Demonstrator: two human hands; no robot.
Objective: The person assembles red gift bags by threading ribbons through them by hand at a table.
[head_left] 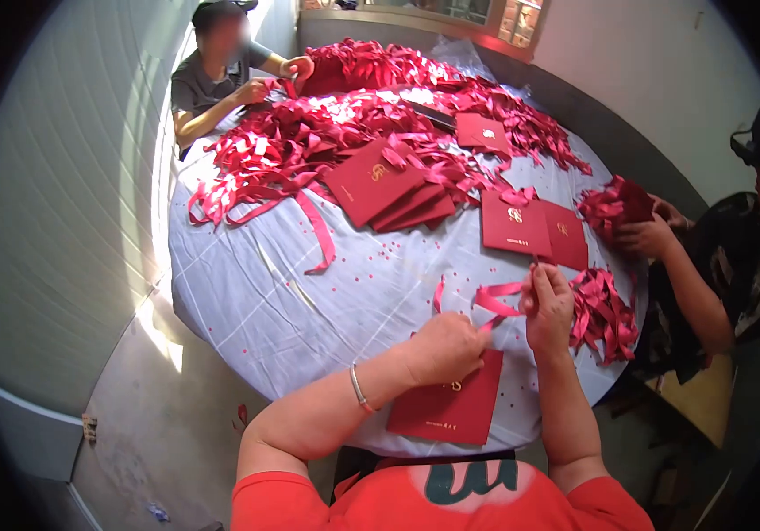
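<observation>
My left hand (447, 350), a bracelet on its wrist, is closed over the upper part of a dark red card folder (452, 411) with gold print. Its fingers pinch a pinkish-red ribbon (497, 299), which loops up and across to my right hand (548, 305). That hand is also closed, thumb against fingers, on the ribbon; a small dark tip shows above its fingertips. Just beyond it lie two more red folders (516, 225), partly overlapping. A bundle of cut ribbons (604, 317) rests right of my right hand.
A large ribbon heap (327, 124) covers the far side of the round, cloth-covered table (247, 292). Stacked folders (375, 183) lie in front of it. One person (220, 80) handles ribbon at the far left; another person's hands (654, 232) hold a ribboned bundle at right.
</observation>
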